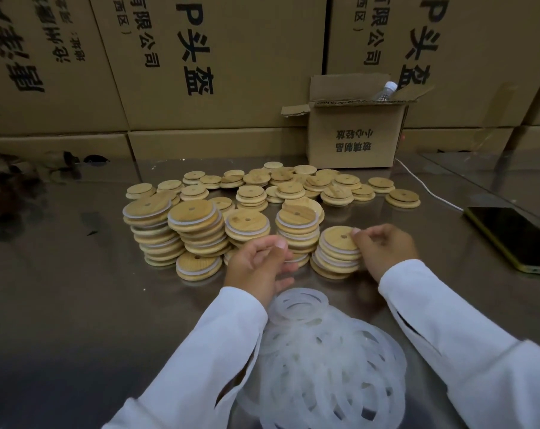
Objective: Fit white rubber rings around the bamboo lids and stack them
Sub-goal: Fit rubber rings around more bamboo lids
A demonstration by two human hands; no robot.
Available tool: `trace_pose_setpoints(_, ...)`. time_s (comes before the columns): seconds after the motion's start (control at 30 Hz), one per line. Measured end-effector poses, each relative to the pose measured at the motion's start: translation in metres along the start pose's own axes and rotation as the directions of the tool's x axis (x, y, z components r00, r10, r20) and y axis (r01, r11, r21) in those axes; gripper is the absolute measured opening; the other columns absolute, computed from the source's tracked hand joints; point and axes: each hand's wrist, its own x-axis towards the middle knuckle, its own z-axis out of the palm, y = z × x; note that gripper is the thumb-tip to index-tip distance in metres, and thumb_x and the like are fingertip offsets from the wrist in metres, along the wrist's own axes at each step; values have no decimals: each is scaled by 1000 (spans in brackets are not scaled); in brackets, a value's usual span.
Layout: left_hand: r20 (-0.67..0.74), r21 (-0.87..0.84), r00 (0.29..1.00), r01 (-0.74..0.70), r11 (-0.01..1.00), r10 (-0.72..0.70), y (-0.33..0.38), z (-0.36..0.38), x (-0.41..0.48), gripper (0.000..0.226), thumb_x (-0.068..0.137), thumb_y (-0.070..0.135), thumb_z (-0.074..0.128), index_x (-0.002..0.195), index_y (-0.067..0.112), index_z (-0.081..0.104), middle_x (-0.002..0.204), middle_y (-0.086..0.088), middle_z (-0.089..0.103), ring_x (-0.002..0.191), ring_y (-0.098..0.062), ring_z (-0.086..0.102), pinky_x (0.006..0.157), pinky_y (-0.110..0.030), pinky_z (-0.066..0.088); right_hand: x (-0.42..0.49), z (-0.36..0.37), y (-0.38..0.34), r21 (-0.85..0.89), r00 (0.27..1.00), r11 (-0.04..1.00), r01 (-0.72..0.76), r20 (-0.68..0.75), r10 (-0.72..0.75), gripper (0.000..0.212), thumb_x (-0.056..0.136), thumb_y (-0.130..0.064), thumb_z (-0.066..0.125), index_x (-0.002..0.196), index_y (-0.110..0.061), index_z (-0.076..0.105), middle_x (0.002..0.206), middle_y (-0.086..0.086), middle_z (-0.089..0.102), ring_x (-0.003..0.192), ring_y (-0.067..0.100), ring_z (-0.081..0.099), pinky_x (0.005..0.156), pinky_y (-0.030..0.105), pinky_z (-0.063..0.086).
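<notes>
View from your head, looking down at a shiny steel counter [76, 305].

Your right hand [383, 249] pinches the edge of the top lid [340, 239] on the right stack [336, 264], with thumb and fingertips curled over its rim. Your left hand [259, 264] is apart from it, with fingers curled, just in front of the next stack. It is not clear whether that hand holds anything.

More stacks [197, 230] of ringed lids stand in a row to the left. They are packed close, and several lean. Behind them, bare lids [293, 184] lie scattered in low heaps. The pile of rings [324, 360] sits nearest you, between your sleeves.

At the back right is a small box [355, 137] with a bottle [386, 89] poking out. A phone [510, 236] on a cable [426, 190] lies at the far right.

What could go wrong from here:
- **Right stack tipping:** Its lids are stepped rather than square. Sideways drag as you let go of the top lid could slide it off or tip the column.
- **A bump spreading:** The stacks crowd each other, so a knock from your left hand would likely carry into the neighbouring stacks.
- **Uneven rings:** A ring not seated evenly would probably make a lid sit crooked and worsen the lean.
- **Scattered rings:** A sleeve dragged through the ring pile could scatter it.
</notes>
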Motion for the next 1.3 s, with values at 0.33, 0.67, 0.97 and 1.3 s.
trace_pose_setpoints(0.33,-45,47,994,-101,994,104,-9,2,12,12,88,13,55,84,16,66,59,3,66,59,-12,64,53,-22,52,94,-4,-19,-226,996,974,-26,81,46,18,86,-31,59,71,-21,58,83,7,63,81,26,59,76,33,45)
trace_pose_setpoints(0.67,22,37,990,-140,989,139,-15,-2,21,21,78,12,58,59,11,67,56,-7,64,52,-16,62,46,-21,50,166,33,-31,-161,911,962,-220,320,262,14,97,-19,43,84,-13,46,88,1,56,38,6,54,39,17,41)
trace_pose_setpoints(0.97,36,29,990,-140,990,139,-11,1,18,14,77,18,57,75,6,64,57,-2,63,55,-13,61,49,-20,50,136,15,-34,-30,856,918,-396,349,381,32,93,-29,47,69,-8,47,27,1,44,19,9,38,27,8,24)
trace_pose_setpoints(1.3,91,-45,994,-54,998,58,1,3,10,28,72,33,58,89,11,64,64,2,68,61,-14,66,54,-24,55,-5,-31,-56,268,939,945,188,233,-253,20,75,-25,72,73,-13,57,44,-4,57,40,7,52,48,16,46)
